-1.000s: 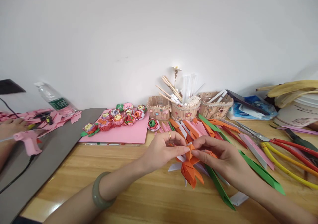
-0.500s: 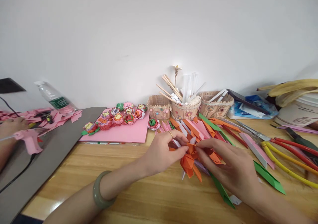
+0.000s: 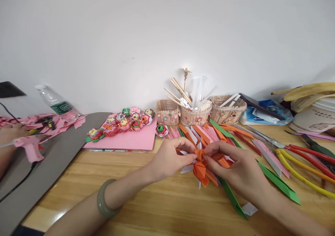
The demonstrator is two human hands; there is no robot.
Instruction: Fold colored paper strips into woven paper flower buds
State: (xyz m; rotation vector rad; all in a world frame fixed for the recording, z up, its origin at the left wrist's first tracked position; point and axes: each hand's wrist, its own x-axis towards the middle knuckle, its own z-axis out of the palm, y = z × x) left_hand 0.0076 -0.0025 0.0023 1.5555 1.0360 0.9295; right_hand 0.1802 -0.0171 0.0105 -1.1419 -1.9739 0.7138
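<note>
Both hands meet over the wooden table at an orange folded-paper piece [image 3: 200, 171] with petal-like folds and some white paper in it. My left hand [image 3: 174, 156], with a ring and a green bangle, pinches its upper left side between thumb and fingertips. From the other side my right hand [image 3: 235, 166] grips the same piece with thumb and index finger. Behind and beneath lie folded paper strips [image 3: 210, 134] in orange, pink and white. A green folded strip [image 3: 232, 199] runs out under my right hand, near a small white paper piece [image 3: 250, 208].
Finished paper flowers [image 3: 124, 124] sit on pink sheets [image 3: 131, 143]. Decorated baskets [image 3: 196, 117] with sticks stand by the wall. Red-handled scissors [image 3: 285, 146] and yellow-handled ones [image 3: 290, 169] lie right. A pink glue gun [image 3: 29, 148] and another person's hand [image 3: 13, 138] are left.
The orange paper piece has turned a little, its petal end now pointing more downward. My right hand has shifted slightly left and up, while my left stays nearly in place.
</note>
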